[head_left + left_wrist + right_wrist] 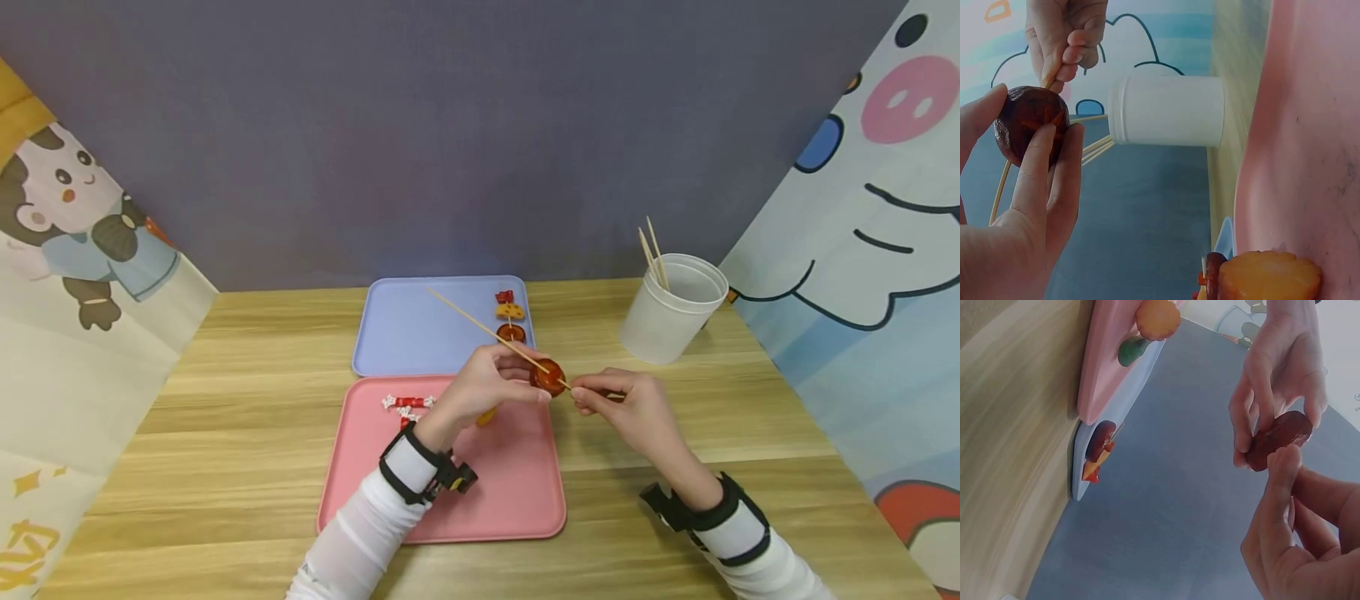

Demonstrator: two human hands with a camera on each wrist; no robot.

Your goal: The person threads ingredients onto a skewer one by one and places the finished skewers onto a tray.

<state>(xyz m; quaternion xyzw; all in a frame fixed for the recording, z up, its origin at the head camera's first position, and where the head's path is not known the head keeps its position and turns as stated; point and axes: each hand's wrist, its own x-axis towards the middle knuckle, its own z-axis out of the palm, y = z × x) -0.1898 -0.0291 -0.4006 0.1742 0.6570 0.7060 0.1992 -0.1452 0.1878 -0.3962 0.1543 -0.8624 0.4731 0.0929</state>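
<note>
My left hand holds a glossy brown shiitake mushroom by its edge, above the right rim of the pink tray. A star-shaped cut shows on its cap in the left wrist view. A thin bamboo skewer runs through the mushroom, its long end pointing up and left. Just right of the mushroom, my right hand pinches the skewer's short end between thumb and fingers. A yellow-orange scalloped slice lies on the pink tray, partly hidden by the left hand in the head view.
Red-and-white pieces lie on the pink tray. Behind it, a blue tray bears a loaded skewer with a brown mushroom, a spotted yellow piece and a red piece. A white tub with several skewers stands back right.
</note>
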